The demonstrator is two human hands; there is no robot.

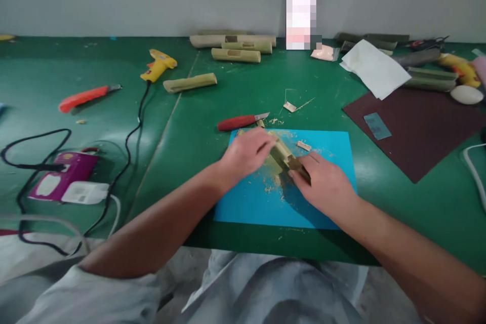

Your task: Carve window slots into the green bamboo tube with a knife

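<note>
A short bamboo tube (281, 155) with an opening cut in its side slants over a blue sheet (243, 207). My right hand (328, 177) is closed around its lower end, thumb on the near side. At the upper end, my left hand (248, 151) is curled with its fingertips against the tube; part of its grip is hidden. Pale shavings (271, 187) lie scattered beneath. Just beyond my left hand rests a red-handled carving knife (241, 122), blade pointing right. A small cut chip (304, 146) lies on the sheet near my right hand.
More bamboo tubes (236, 55) lie along the wall, one (190, 83) nearer. At left are a yellow glue gun (156, 67), a red utility knife (85, 98) and a purple power strip (78, 167) with cords. White paper (374, 70) overlaps a dark brown sheet (413, 136) at right.
</note>
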